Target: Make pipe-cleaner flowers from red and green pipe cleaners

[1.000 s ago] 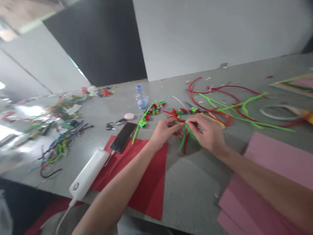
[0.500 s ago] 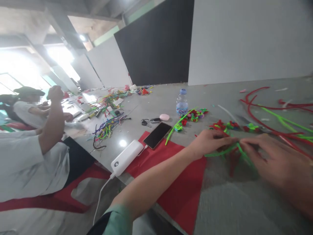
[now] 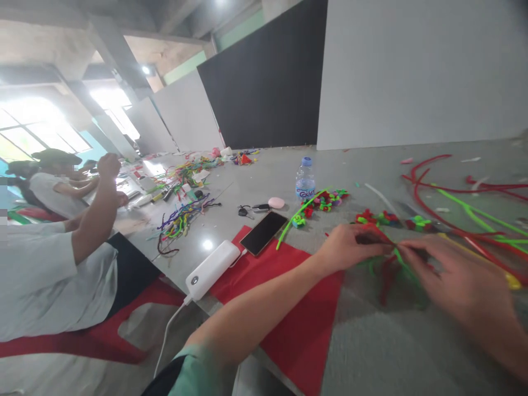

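Thumb and fingers of my left hand (image 3: 350,245) pinch a red and green pipe cleaner piece (image 3: 398,261) at the right of the table. My right hand (image 3: 457,269) pinches the same piece from the other side, its fingertips almost meeting the left ones. Red and green ends hang below, blurred. Just beyond the hands lie small red, green and blue pipe cleaner flowers (image 3: 379,217). A long green pipe cleaner (image 3: 289,223) rests near more of these flowers. Loose red pipe cleaners (image 3: 416,192) and green ones (image 3: 470,206) lie at the far right.
A red cloth (image 3: 297,324) lies under my left forearm, with a phone (image 3: 264,232) and white power bank (image 3: 212,269) at its edge. Beyond are a water bottle (image 3: 305,179), keys (image 3: 243,211) and a pink oval object (image 3: 276,203). Another person (image 3: 53,253) sits at the left.
The green strand that stuck out left below my left hand is now mostly hidden. A yellow piece shows behind my right hand. Both hands keep their pinch.
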`<state>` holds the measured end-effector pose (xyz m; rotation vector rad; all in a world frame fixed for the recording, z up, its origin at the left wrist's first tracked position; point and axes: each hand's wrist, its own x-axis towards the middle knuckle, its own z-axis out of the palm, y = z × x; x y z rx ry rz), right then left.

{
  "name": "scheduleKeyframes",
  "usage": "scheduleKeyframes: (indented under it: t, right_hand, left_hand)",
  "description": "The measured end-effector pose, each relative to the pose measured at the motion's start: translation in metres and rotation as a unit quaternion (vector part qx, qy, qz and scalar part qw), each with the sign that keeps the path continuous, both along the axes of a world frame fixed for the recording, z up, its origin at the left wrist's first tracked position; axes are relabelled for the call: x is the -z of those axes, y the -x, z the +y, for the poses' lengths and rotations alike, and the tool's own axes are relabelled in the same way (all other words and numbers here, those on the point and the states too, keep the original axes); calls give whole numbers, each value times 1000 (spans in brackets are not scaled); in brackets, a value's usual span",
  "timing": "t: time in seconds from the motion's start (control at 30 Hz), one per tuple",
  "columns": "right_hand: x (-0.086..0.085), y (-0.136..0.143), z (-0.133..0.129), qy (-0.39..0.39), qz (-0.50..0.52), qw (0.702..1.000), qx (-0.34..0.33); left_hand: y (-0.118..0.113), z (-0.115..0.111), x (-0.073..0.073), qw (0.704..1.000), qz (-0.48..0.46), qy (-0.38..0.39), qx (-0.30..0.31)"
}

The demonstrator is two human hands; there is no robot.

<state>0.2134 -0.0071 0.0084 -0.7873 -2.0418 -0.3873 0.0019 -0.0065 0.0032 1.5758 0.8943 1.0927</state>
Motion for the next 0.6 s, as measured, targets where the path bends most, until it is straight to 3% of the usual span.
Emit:
scheduleKeyframes:
  t: [0.17,0.3,0.4,0.47,0.6]
  right_hand:
    - [4,0,-1,46,25,999,-12]
    - [2,4,-8,157,81,983,-45]
    - [0,7,-10,198,135,969,-66]
    - [-2,9,-11,223,148,960,-80]
    - [-4,10,-13,233,167,954,-89]
  left_hand:
    - [-1,-7,-6,995,49,-66,-54]
    - [-1,-14,-15,981,97,-151,-78]
    - [0,-19,-19,970,117,-193,-89]
    - [-1,-22,-19,970,120,-186,-105]
    - [-5,-24,-17,986,79,-96,-108]
